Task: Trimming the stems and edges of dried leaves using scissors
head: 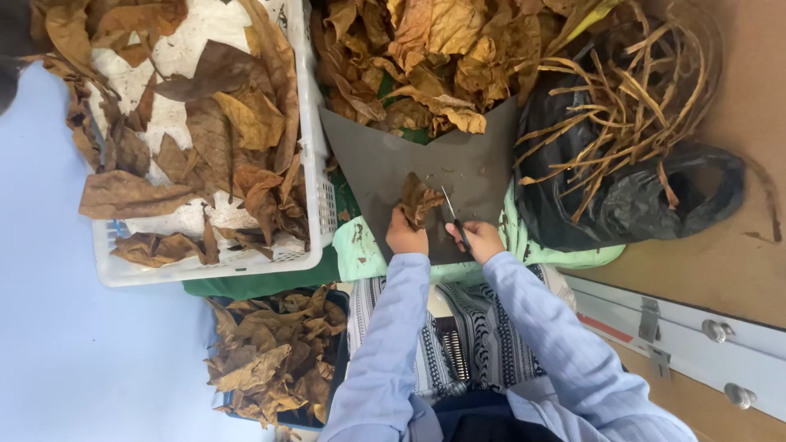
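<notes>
Head view, looking down on a seated person at work. The left hand (406, 235) pinches a dry brown leaf (419, 199) by its lower edge and holds it up over a dark grey board (385, 155) that lies across the lap. The right hand (477, 240) is closed round the handles of small scissors (453, 216), whose blades point up and to the left, toward the leaf's right edge; whether the blades are parted or closed is too small to tell.

Step in hand, as judged: trimming the leaf, most likely cutting along or beside its rib. Small crumbs on the board fit this. The next cut would call for the left fingers to keep the brittle leaf taut without crushing it while the blades advance in short snips, the leaf being turned to meet them.

Pose: both forearms, in pale blue sleeves (385, 344), run forward from the body and converge, wrists close together and just above the board's near edge. The left wrist is slightly raised; the right is rolled inward so that the scissors angle across to the leaf.

Surroundings: a white basket (309, 98) of flat leaves stands to the left; a loose heap of leaves (417, 57) lies beyond the board; a black bag (696, 188) of stripped stems sits to the right; a darker bin (274, 360) of leaves rests near the left knee.
</notes>
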